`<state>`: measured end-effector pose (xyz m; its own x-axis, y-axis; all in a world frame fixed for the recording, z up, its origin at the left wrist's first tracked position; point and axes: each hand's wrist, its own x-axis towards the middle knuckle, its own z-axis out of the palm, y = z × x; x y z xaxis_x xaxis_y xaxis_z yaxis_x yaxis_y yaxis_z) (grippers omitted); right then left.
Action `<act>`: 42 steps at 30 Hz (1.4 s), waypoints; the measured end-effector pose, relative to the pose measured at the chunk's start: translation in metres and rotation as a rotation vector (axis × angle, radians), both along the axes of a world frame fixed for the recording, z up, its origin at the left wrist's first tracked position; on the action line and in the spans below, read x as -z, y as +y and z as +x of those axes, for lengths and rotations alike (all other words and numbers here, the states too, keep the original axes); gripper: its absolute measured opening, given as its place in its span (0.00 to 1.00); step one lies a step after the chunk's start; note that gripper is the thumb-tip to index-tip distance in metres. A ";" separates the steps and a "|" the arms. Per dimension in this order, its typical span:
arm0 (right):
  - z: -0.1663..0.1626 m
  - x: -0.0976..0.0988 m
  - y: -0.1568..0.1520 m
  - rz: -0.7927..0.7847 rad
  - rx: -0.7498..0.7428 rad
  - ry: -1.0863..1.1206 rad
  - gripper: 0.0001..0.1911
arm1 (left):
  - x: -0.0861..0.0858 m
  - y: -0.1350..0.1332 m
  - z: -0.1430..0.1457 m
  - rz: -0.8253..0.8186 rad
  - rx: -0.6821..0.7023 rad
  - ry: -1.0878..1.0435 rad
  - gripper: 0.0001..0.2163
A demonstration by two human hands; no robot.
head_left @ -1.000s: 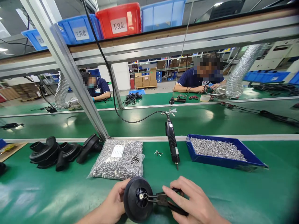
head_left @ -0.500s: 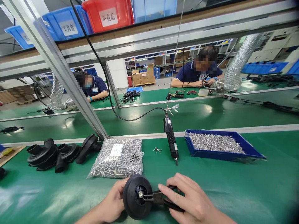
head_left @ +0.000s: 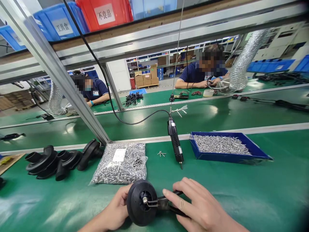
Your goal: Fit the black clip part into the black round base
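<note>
My left hand [head_left: 117, 206] grips a round black plastic part [head_left: 134, 203] by its left edge, its face turned toward me. A recessed hub [head_left: 145, 200] with a small silvery centre sits in the middle of that part. In my right hand [head_left: 196, 206] is a pair of snap-ring pliers [head_left: 164, 203] with black handles, fingers wrapped around them. The thin tips of the pliers reach into the hub beside the silvery centre; whether they bear on a ring there is too small to tell.
A bag of screws [head_left: 120, 167] lies beyond my left hand, with black blower housings [head_left: 67, 161] further left. Several loose screws [head_left: 161, 154] lie near a hanging electric screwdriver [head_left: 175, 141]. A blue tray [head_left: 217, 156] of screws stands right. Two people work across the bench.
The view has shifted slightly, so the background sits a little further left. Both hands, the black part and the pliers keep nearly the same position.
</note>
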<state>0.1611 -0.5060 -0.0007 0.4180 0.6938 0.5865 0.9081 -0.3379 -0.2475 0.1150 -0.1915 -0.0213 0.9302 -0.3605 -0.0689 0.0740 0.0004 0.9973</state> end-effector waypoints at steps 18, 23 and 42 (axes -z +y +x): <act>-0.004 -0.016 -0.005 -0.052 0.020 -0.079 0.27 | -0.006 -0.004 0.000 0.015 -0.007 0.000 0.22; -0.005 -0.017 -0.005 -0.053 0.015 -0.062 0.28 | -0.007 -0.004 -0.001 0.008 -0.007 0.007 0.22; -0.008 -0.008 -0.006 -0.093 0.019 0.027 0.42 | -0.026 -0.008 0.001 0.055 0.059 -0.048 0.18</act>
<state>0.1527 -0.5122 0.0077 0.4465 0.7363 0.5084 0.8946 -0.3778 -0.2385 0.1160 -0.1993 0.0048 0.9102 -0.4117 -0.0456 0.0239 -0.0577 0.9980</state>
